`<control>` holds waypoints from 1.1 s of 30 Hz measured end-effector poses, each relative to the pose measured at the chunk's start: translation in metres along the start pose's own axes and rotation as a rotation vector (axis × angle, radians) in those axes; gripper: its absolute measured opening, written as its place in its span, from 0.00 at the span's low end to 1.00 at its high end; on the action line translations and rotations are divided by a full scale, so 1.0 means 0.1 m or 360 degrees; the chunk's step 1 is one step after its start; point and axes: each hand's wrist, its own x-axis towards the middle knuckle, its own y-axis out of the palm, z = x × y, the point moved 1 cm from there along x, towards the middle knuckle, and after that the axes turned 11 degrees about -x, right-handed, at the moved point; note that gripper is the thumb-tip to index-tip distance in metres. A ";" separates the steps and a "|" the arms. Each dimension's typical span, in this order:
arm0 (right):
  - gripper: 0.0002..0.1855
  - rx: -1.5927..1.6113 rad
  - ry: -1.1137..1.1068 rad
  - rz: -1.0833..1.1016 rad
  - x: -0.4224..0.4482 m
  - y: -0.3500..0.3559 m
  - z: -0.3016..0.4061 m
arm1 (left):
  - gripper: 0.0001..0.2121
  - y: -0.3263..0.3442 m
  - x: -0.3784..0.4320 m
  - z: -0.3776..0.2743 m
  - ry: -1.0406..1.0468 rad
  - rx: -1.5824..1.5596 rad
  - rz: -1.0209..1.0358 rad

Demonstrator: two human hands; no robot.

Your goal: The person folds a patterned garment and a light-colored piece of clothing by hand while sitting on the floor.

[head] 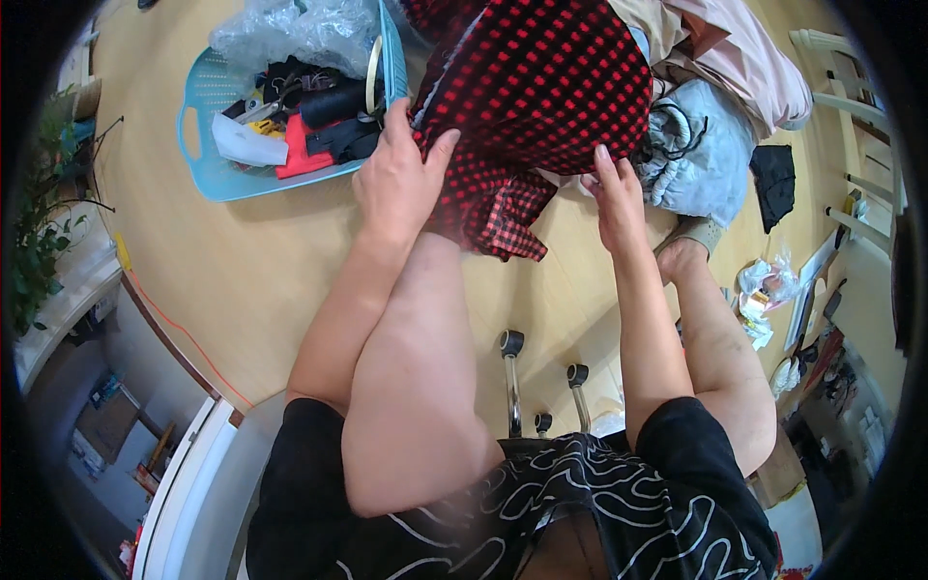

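Observation:
A red-and-black checked cloth (536, 80), with a pale strip along its left edge, spreads before me. My left hand (399, 177) is at that edge, its thumb over the cloth and its index finger close to the basket wall. Fingertips of my right hand (620, 196) grip the cloth's lower right edge. A smaller-checked part (511, 217) of the cloth hangs down beyond my knee. Beside my left hand stands a blue plastic basket (246, 190), holding a black thread spool (333, 105), red fabric (296, 148), a white piece (246, 141) and clear plastic wrapping (297, 32).
Light blue fabric with a black drawstring (699, 152) and pale pink fabric (761, 65) are heaped at right. Black cloth (774, 187) and plastic bags (765, 286) lie on the floor. Chair casters (512, 342) stand below me. An orange cord (181, 330) runs at left.

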 end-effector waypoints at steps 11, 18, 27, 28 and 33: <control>0.30 0.0293 -0.0107 0.0229 0.05 -0.12 0.59 | 0.35 -0.06 0.42 -0.37 -0.0225 -0.0215 0.0632; 0.18 0.0659 0.0117 0.0684 -0.34 -0.74 1.74 | 0.25 -0.81 0.62 -0.91 -0.1229 -0.1471 0.1189; 0.21 0.0206 -0.0217 0.0973 -0.71 -1.13 2.25 | 0.25 -1.42 0.61 -1.52 -0.1512 -0.1686 0.1100; 0.21 0.0212 -0.0220 0.0967 -0.76 -1.16 2.25 | 0.25 -1.39 0.55 -1.51 -0.1508 -0.1680 0.1106; 0.21 0.0054 -0.0110 0.1061 -0.98 -1.22 2.07 | 0.26 -1.27 0.19 -1.45 -0.1431 -0.2032 0.1037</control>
